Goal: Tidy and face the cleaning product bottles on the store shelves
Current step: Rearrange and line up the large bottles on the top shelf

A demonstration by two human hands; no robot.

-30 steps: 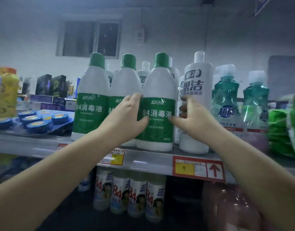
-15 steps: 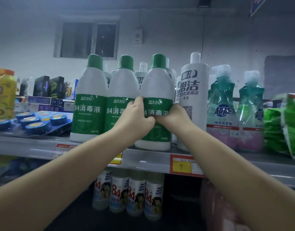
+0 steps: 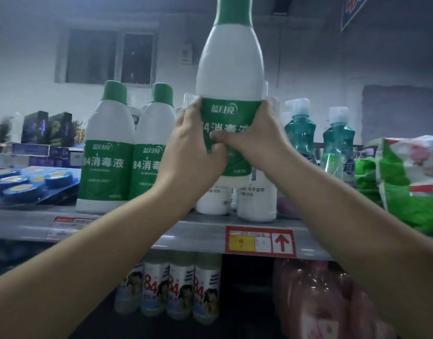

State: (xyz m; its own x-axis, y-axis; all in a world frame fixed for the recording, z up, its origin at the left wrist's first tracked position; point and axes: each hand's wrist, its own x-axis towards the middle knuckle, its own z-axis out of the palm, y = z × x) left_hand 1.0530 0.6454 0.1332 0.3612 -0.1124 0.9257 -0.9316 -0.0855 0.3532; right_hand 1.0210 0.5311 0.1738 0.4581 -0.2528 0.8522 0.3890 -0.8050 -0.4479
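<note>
item: green-label bottle, lifted clear above the shelf. left hand and right hand both wrapped tight round its label. handling: keep upright, set down label outward beside the two matching bottles.

- White opaque plastic disinfectant bottle with green label: smooth, faintly glossy.
- Grey metal shelf edge: smooth, dull sheen.
- Teal translucent plastic detergent bottles: glossy.
- Green plastic bag: crinkled, shiny.

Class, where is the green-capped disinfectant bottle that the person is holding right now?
The held bottle is centre frame, lifted above the shelf, gripped by the left hand and right hand.
</note>
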